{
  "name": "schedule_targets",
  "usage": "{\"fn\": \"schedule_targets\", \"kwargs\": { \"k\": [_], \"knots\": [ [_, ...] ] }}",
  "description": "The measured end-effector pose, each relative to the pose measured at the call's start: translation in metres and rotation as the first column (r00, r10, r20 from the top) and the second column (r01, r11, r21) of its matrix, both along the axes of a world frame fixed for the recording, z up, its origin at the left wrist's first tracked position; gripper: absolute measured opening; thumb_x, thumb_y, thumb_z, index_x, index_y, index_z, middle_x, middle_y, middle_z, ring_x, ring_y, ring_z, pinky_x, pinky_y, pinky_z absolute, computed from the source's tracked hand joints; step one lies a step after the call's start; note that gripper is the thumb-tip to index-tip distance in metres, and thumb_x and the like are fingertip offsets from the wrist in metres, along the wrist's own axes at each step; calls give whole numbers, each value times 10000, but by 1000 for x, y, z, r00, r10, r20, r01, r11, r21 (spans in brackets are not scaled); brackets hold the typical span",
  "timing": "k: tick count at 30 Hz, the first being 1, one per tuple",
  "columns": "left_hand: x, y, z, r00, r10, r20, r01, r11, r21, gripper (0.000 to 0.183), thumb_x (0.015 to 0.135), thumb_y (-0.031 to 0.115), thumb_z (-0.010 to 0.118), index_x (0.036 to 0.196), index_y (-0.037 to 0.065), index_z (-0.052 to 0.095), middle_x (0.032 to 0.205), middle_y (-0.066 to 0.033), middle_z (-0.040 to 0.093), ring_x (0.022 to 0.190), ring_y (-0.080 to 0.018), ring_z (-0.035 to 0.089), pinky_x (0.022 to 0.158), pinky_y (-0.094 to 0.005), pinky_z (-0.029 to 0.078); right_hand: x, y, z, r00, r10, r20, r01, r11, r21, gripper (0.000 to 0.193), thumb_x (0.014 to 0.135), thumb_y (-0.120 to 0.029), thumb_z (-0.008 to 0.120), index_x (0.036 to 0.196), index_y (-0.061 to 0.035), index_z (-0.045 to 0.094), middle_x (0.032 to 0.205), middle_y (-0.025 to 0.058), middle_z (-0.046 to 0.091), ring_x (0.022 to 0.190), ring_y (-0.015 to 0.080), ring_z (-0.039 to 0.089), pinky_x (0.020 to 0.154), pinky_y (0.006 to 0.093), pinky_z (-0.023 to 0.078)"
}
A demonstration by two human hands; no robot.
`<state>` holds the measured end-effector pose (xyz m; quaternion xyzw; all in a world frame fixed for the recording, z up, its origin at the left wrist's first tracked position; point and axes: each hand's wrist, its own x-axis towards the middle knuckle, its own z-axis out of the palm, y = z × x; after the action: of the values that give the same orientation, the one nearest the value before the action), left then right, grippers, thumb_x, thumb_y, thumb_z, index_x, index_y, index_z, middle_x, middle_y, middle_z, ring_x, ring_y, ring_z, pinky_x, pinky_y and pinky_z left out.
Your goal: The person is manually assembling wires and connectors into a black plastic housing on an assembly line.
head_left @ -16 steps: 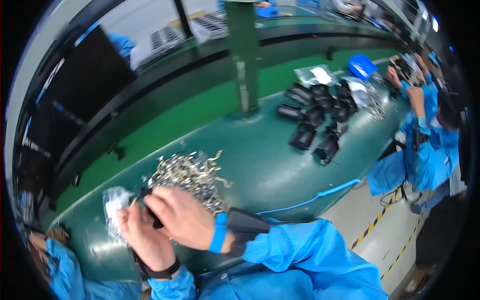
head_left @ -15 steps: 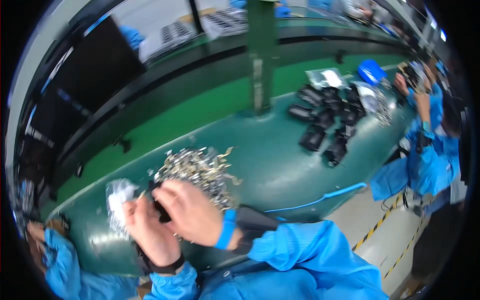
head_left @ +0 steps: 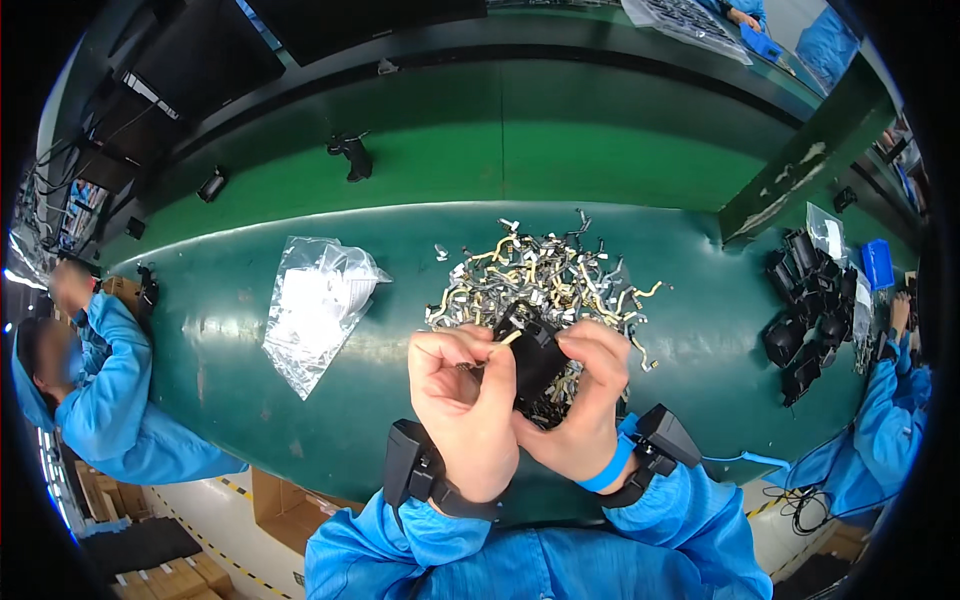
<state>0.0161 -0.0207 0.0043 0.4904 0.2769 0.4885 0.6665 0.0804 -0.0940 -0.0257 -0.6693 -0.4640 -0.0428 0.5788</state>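
Observation:
A black plastic housing [head_left: 538, 365] is held up in front of me over the worktable. My right hand [head_left: 588, 415] grips it from the right, the thumb below and the fingers along its side. My left hand [head_left: 465, 410] is closed at its upper left, thumb and forefinger pinching a short cream-yellow cable [head_left: 512, 337] against the housing's top edge. Whether the cable is plugged into the housing cannot be made out. Just behind the hands spreads a loose pile of small cables with connectors [head_left: 530, 275], yellow, white and dark, partly hidden by the housing.
On the green table [head_left: 230, 400], a clear plastic bag [head_left: 320, 305] with white contents lies left of the pile. Several black housings [head_left: 800, 310] and a blue bin [head_left: 877, 264] stand far right, near a green post [head_left: 800, 165]. Co-workers in blue sit at both sides.
My view has levelled and swung, so the pile now sits mid-picture. The right hand, earlier crossed over the left, is now beside it, and the housing faces me.

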Motion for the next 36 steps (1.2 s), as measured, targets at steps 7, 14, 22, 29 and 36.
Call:
{"fn": "schedule_targets", "kwargs": {
  "k": [7, 14, 22, 29, 36],
  "knots": [
    [-2, 6, -3, 999, -26, -45, 26, 1000, 13, 268, 811, -90, 584, 897, 92, 407, 828, -27, 503, 934, -161, 463, 929, -331, 351, 5, -4, 6, 999, 31, 13, -30, 995, -92, 735, 543, -28, 844, 1163, -43, 450, 1152, 169, 449, 1062, 339, 470, 857, 414, 455],
    [-7, 9, -6, 989, -25, -143, 40, 993, 107, 329, 747, -138, 608, 898, 85, 420, 829, -48, 559, 933, -177, 511, 940, -362, 394, 8, -5, 6, 996, 75, -49, -80, 991, -109, 779, 531, 0, 845, 1195, -63, 443, 1181, 171, 411, 1061, 336, 467, 851, 405, 465],
    [-6, 10, -6, 979, -51, -196, 92, 974, 206, 304, 751, -120, 634, 901, 65, 445, 845, -54, 583, 907, -173, 524, 904, -348, 415, 9, -8, 7, 988, 146, -59, -153, 980, -130, 837, 528, 47, 827, 1249, -70, 417, 1197, 184, 376, 1050, 341, 475, 831, 404, 488],
    [-10, 12, -8, 978, -208, -12, 207, 976, -64, 283, 807, -27, 634, 1068, 11, 530, 1160, -133, 565, 1115, -201, 518, 1012, -358, 368, 13, -9, 2, 966, 162, -201, -185, 977, -102, 845, 564, 29, 827, 1254, -82, 351, 1237, 189, 341, 1121, 310, 441, 909, 402, 450],
    [-14, 4, -15, 934, -357, -13, 356, 934, -37, 506, 867, 255, 600, 1258, -62, 549, 1415, -187, 414, 1293, -269, 426, 1094, -396, 300, 15, -8, -8, 916, 157, -369, -171, 985, -5, 833, 612, -10, 829, 1262, -84, 314, 1291, 185, 322, 1162, 276, 435, 875, 371, 452]
  ]
}}
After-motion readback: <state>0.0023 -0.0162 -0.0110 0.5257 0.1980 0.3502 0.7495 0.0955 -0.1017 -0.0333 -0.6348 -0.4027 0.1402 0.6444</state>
